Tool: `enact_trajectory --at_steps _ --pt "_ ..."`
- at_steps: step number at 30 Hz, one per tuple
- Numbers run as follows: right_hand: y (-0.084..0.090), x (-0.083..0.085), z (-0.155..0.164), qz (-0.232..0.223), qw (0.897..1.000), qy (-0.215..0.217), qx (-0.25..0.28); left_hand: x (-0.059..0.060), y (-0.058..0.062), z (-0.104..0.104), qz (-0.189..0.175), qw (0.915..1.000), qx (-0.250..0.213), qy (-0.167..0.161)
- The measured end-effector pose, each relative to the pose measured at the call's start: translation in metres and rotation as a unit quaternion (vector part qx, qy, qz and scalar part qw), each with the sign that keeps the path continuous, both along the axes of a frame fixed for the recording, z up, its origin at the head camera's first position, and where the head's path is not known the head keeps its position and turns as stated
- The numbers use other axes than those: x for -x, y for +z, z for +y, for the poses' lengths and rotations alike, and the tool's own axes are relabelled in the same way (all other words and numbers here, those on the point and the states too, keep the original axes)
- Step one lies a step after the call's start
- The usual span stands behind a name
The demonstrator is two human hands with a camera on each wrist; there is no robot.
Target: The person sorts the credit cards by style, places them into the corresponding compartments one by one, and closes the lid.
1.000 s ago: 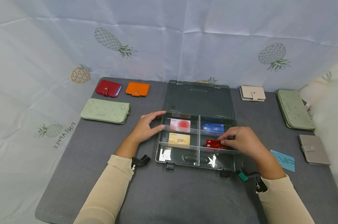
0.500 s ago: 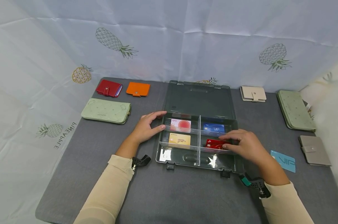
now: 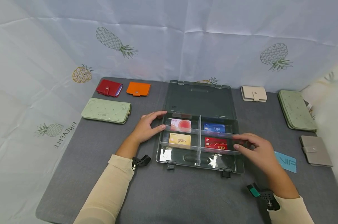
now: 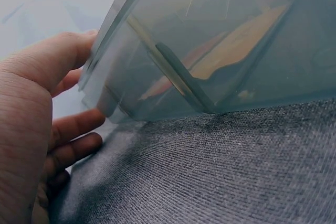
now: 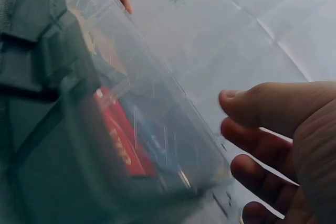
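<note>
My left hand (image 3: 145, 127) rests against the left wall of the clear grey plastic organiser box (image 3: 198, 160), thumb on the rim and fingers loosely spread along the side, steadying it on the grey felt mat (image 3: 185, 196). My right hand (image 3: 255, 151) hovers at the box's right edge with fingers relaxed and spread, pinching nothing; I cannot tell whether the fingertips touch the wall.

Four cards already lie in the box, one per compartment: a pink-and-white card (image 3: 180, 124) back left, a blue VIP card (image 3: 214, 128) back right, a gold card (image 3: 180, 139) front left and a red VIP card (image 3: 216, 143) front right, flat and clear of my fingers. The two narrow front compartments hold no cards.

What is left, as I judge it: a light blue VIP card (image 3: 285, 161) lies on the mat just right of my right hand, outside the box, and the lid (image 3: 199, 99) is open. So the sorting looks nearly done, with one loose card to place.
</note>
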State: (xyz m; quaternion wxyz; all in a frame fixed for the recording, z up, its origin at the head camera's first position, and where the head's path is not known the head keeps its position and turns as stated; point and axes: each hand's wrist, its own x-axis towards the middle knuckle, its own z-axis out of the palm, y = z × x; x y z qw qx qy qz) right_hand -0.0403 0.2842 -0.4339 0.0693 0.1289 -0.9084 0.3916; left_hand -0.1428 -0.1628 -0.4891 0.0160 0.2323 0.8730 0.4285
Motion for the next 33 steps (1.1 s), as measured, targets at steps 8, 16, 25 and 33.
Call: enact_trajectory --at_steps 8,16,25,33 --pt "-0.007 -0.021 0.04 -0.031 0.998 -0.057 0.001 0.0 0.0 0.0 0.002 1.0 -0.007 -0.001" --pt "-0.016 -0.038 0.096 -0.11 0.985 -0.112 -0.065 0.0 0.001 0.0 -0.001 1.0 -0.003 -0.002" --pt "-0.027 -0.049 0.144 -0.134 0.97 -0.15 -0.14 0.0 0.0 0.0 0.0 1.0 0.0 0.0" --pt "-0.04 -0.052 0.165 -0.092 0.971 -0.13 -0.178 0.0 -0.002 0.0 0.009 1.0 -0.003 -0.002"
